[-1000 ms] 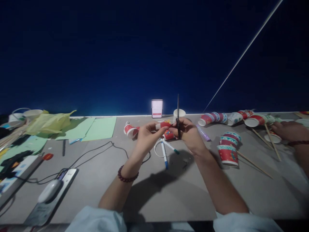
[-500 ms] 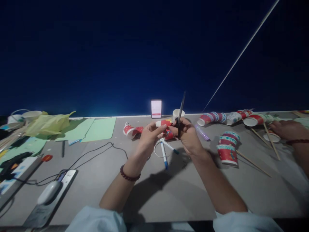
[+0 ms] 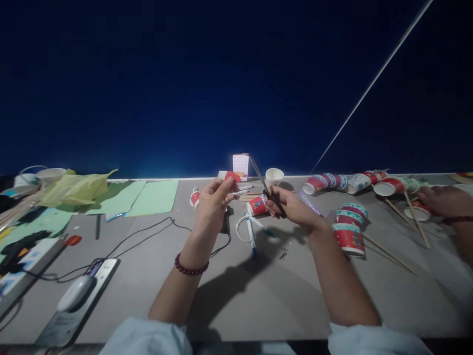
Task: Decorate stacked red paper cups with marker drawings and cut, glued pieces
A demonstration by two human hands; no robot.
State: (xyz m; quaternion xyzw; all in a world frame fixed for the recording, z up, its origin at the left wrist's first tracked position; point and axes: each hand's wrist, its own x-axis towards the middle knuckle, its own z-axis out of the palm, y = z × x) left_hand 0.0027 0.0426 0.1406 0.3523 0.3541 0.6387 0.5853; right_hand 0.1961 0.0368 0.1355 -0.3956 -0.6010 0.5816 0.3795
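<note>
Red-and-white paper piece [image 3: 229, 176]: up in the left hand [image 3: 213, 201], in front of the phone [image 3: 241, 160]. Half a second ago it sat close by the scissors [image 3: 266, 191]; now hands well apart, piece higher and further left, blades swung over to lean left. Red cup [image 3: 255, 205] on its side, partly covered then, now shows better.

Left grip: thumb and fingers pinched together on the piece. Right hand [image 3: 290, 206]: grip curled closed about the scissor handles.

Grey bench [image 3: 148, 301]: markers [image 3: 251, 236] below the cup, white cup [image 3: 274, 176] upright behind, stacked cups [image 3: 348, 240] to the right, green sheets [image 3: 158, 197] left. Another person's hand [image 3: 445, 201] at far right. Dark blue wall [image 3: 185, 93] beyond.
</note>
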